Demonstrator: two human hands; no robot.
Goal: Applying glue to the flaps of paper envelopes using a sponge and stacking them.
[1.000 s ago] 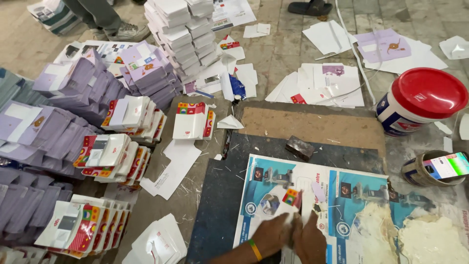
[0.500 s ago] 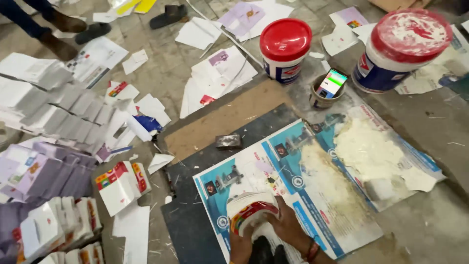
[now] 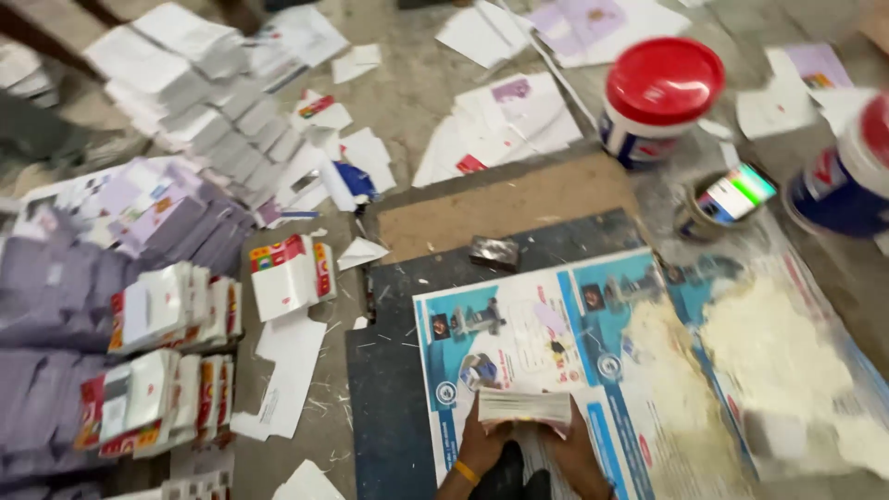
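Both hands are closing on a thick stack of cards, holding it edge-up at the bottom middle of the view. The left hand, with an orange band on its wrist, is pressing its fingers against the stack's left end, and the right hand is clamping the right end, so each grip is pinching the stack between them. The stack is standing on a large printed sheet in blue and white, at that sheet's lower middle.

The printed sheet is lying on a dark board, which is showing along the sheet's left side and above it. Just above the sheet, on the board, a small dark block is resting. To the right of the sheet a patch of pale paste is spreading over more printed paper. Up and to the right of the sheet a small open tin is sitting with a bright phone lying across its top, and beyond it a white tub with a red lid is standing. Left of the sheet, off the board, a red and white folded box is lying on the floor, and farther left rows of similar folded boxes and purple ones are stacked. Well above the sheet, loose white papers are scattering across the floor.
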